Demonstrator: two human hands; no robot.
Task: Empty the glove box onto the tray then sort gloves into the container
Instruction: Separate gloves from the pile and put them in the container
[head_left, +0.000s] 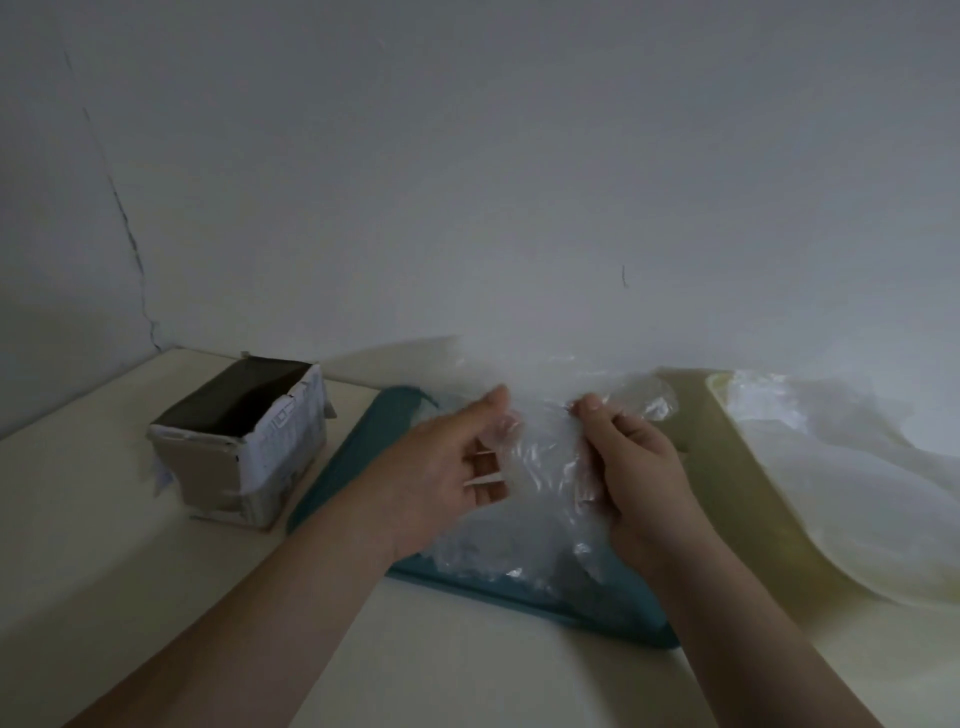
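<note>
The pale table (104, 545) carries everything. At the right stands the beige container (719, 457), with loose clear gloves (831, 467) already heaped in it. Just left of it lies the teal tray (332, 467), and left again, apart from the tray, the cardboard glove box (244, 447) sits upright with its top open and its inside dark; nothing shows in it. A crumpled pile of gloves (493, 556) covers the tray's middle.

Above that pile, one clear plastic glove (540, 457) is stretched between both hands. The right hand (634, 467) has its fingers curled, pinching the film near its upper edge. The left hand (441, 467) is spread, with thumb and fingertips touching the film's other side and no clear pinch.

These gloves look nearly weightless, limp and slick. They probably cling to each other, so a pull may drag neighbours along. The sensible hold is a light fingertip pinch on a single layer at an edge or cuff. The other hand should peel the layers apart before the glove goes right to the container.
</note>
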